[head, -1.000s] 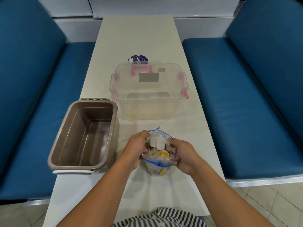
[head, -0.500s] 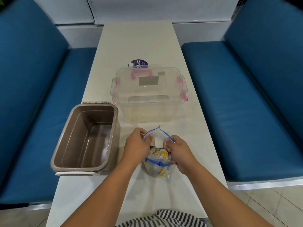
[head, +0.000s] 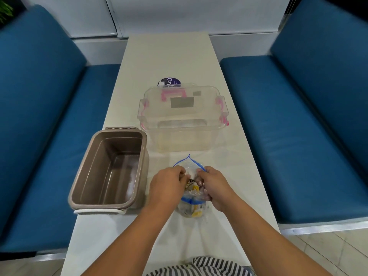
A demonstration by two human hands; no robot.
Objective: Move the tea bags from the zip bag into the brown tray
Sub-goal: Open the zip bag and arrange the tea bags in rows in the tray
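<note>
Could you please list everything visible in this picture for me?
table: one, off-white, centre
benches: two, blue, either side of the table
brown tray: one, brown, empty, table's left edge
clear box: one, clear with pink latches, beyond the zip bag
tub: one, purple lid, behind the clear box
zip bag: one, clear with blue zip, near table edge
tea bags: several, yellow and white, inside the zip bag
shirt: one, striped, bottom edge
left hand: one, grips the zip bag
right hand: one, grips the zip bag
</note>
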